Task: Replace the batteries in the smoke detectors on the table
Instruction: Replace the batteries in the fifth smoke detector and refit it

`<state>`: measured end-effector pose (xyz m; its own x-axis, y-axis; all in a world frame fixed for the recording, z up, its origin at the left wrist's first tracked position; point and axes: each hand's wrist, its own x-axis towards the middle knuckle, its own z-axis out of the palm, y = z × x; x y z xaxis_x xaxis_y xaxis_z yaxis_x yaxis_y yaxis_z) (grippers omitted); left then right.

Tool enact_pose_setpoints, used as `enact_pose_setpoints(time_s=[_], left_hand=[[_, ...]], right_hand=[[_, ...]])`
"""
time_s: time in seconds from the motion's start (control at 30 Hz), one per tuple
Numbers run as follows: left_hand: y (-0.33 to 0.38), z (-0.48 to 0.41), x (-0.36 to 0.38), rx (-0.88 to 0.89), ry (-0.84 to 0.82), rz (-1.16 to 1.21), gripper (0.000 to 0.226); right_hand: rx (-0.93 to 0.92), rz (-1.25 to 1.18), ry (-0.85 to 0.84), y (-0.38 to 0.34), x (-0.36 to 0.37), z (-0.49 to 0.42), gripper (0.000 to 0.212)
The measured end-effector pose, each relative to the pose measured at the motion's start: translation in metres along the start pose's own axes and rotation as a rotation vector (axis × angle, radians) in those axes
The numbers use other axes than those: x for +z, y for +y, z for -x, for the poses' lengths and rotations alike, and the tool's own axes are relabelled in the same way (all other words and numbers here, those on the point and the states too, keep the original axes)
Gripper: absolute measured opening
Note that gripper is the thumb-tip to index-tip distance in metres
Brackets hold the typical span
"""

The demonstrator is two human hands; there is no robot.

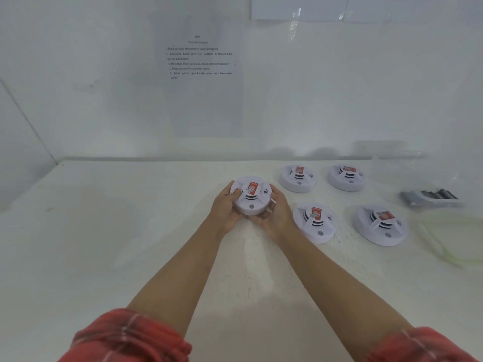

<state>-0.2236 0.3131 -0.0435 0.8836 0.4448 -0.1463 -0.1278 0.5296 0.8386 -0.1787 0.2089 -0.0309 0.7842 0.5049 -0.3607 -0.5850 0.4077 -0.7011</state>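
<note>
A white round smoke detector (pixel 251 198) with a red label on top is held between both hands just above the white table (pixel 130 231). My left hand (pixel 224 209) grips its left side, thumb on the top. My right hand (pixel 277 214) cups its right side and underside. Several more white detectors with red labels lie face up to the right: two at the back (pixel 298 178) (pixel 346 177) and two nearer (pixel 315 222) (pixel 380 224). A pack of dark batteries (pixel 431 197) lies at the far right.
A clear plastic bag or container (pixel 449 239) lies at the right edge of the table. A printed instruction sheet (pixel 200 58) hangs on the white wall behind. A translucent container (pixel 392 155) stands at the back right.
</note>
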Motion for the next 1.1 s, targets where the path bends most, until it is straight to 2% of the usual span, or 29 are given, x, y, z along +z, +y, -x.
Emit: enact_pose_setpoints(time_s=[1.1], left_hand=[[0.0008,0.0040,0.0044,0.008,0.044,-0.007,0.028]], right_hand=[[0.015,-0.008,-0.005,-0.0009,-0.0005,0.0015,0.015]])
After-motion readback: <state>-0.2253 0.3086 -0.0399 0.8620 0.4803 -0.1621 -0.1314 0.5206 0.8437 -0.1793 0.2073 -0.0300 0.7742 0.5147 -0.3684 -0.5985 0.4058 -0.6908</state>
